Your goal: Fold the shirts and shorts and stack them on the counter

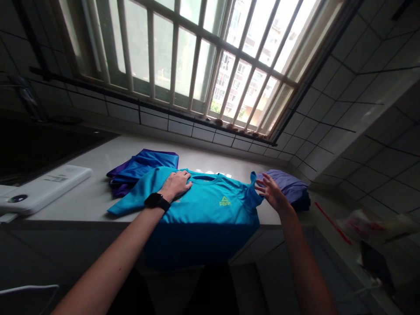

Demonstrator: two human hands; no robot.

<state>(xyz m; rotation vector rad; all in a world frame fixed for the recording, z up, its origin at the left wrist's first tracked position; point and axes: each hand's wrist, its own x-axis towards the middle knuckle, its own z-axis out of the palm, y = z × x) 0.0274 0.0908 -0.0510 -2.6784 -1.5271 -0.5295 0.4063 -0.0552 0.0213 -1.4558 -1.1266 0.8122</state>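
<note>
A teal T-shirt (206,205) with a yellow-green logo lies on the counter, its collar away from me and its lower part hanging over the front edge. My left hand (176,183), with a black watch on the wrist, rests flat on the shirt beside the collar. At the shirt's right sleeve, which is bunched and partly raised, my right hand (269,191) has its fingers spread. Whether those fingertips touch the fabric, I cannot tell. The other sleeve stretches out flat to the left.
Blue and purple clothing (144,168) lies behind the left sleeve. Folded lavender fabric (285,186) sits beyond my right hand. A white box-shaped device (49,188) stands on the white counter (203,155) at left, near a dark sink or hob area. A barred window rises behind.
</note>
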